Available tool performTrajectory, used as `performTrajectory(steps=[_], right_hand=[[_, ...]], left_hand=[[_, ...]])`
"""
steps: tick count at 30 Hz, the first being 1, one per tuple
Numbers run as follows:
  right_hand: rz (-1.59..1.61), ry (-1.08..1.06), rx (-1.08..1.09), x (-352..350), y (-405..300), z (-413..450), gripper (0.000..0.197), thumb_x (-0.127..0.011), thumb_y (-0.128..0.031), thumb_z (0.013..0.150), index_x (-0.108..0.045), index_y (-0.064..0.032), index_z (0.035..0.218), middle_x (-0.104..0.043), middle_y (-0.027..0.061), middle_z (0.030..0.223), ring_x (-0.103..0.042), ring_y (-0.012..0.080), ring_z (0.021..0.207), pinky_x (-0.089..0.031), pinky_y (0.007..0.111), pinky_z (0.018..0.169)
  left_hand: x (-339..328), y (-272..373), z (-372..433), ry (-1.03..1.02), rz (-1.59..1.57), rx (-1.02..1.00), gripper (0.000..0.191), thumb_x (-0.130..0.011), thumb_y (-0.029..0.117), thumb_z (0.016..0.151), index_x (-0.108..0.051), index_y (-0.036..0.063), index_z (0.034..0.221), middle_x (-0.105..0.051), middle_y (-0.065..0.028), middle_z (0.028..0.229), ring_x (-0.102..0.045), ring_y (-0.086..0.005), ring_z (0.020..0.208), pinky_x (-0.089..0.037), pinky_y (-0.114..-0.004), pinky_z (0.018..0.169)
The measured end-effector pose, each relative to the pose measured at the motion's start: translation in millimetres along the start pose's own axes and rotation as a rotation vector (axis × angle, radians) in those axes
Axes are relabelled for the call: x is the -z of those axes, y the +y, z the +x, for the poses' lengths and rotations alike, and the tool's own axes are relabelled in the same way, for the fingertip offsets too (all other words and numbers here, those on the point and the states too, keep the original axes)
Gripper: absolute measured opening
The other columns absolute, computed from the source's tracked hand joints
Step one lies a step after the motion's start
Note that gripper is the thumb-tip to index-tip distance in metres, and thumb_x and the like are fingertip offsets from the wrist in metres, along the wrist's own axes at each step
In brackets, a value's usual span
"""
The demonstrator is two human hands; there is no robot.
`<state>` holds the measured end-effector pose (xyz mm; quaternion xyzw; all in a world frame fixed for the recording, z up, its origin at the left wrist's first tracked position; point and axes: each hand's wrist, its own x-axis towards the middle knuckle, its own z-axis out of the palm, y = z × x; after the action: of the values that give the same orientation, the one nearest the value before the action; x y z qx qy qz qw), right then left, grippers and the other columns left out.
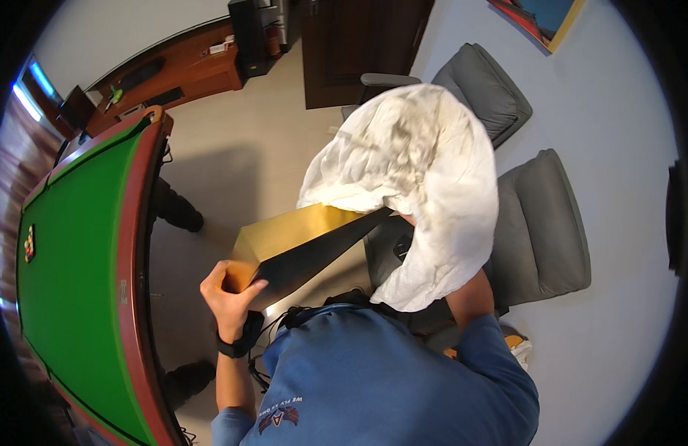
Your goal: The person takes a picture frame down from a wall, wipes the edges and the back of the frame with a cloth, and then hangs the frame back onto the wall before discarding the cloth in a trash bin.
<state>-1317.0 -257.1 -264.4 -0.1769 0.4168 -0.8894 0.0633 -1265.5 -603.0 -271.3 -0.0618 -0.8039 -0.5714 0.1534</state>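
My left hand (232, 292) grips the near left end of a long box (316, 253) with gold and black faces, which tilts up to the right. A bulky piece of white padded fabric (455, 189), perhaps a pillow or cushion, lies against the box's far end and hides it. Most of my right hand (406, 219) is behind the fabric; only a bit of skin shows near the box's end, so its hold cannot be made out. My right forearm comes up from below the fabric.
A pool table (82, 251) with green cloth and racked balls stands at left. Grey padded chairs (536, 228) line the right wall. A wooden cabinet (210, 69), a fire extinguisher (273, 42) and a dark door (361, 50) are beyond the tiled floor.
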Motion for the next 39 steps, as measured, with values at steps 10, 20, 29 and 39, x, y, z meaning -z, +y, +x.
performTrajectory(steps=[10,20,29,39], right_hand=[[-0.504,-0.249,-0.269,-41.1,6.5,26.1,0.055,-0.052,-0.014,0.084,-0.033,0.0011,0.133,-0.045,0.0065,0.124,-0.039,0.0142,0.116,-0.03,0.029,0.099],[-0.336,-0.079,0.057,-7.5,13.1,17.7,0.043,-0.05,-0.018,0.087,-0.043,0.0037,0.124,-0.056,0.0116,0.113,-0.054,0.017,0.101,-0.043,0.032,0.09],[0.009,-0.067,-0.428,-26.6,-1.4,52.3,0.045,-0.056,-0.015,0.083,-0.044,0.0037,0.122,-0.057,0.0113,0.111,-0.056,0.0147,0.096,-0.046,0.03,0.086],[-0.898,-0.25,-0.013,-46.5,-14.5,67.8,0.057,-0.049,-0.002,0.069,-0.048,-0.0049,0.125,-0.052,0.0077,0.119,-0.047,0.0157,0.109,-0.037,0.027,0.09]], left_hand=[[-11.7,9.1,2.4,-0.004,0.001,-0.001,0.034,-0.082,0.015,0.057,-0.059,-0.0029,0.076,-0.056,-0.0032,0.063,-0.049,-0.0096,0.056,-0.04,-0.023,0.055],[-1.7,1.3,-0.2,-0.001,-0.036,0.015,0.037,-0.081,0.019,0.056,-0.056,-0.0016,0.072,-0.05,0.0019,0.062,-0.043,-0.0065,0.057,-0.034,-0.021,0.052],[-4.5,1.9,-0.7,-0.028,-0.017,0.001,0.038,-0.084,0.017,0.054,-0.06,-0.0017,0.076,-0.056,-0.003,0.062,-0.05,-0.0089,0.055,-0.041,-0.022,0.053],[-2.5,-5.0,-5.8,-0.014,-0.024,0.008,0.038,-0.085,0.018,0.053,-0.06,-0.0013,0.076,-0.058,-0.0034,0.063,-0.052,-0.0098,0.057,-0.042,-0.023,0.055]])
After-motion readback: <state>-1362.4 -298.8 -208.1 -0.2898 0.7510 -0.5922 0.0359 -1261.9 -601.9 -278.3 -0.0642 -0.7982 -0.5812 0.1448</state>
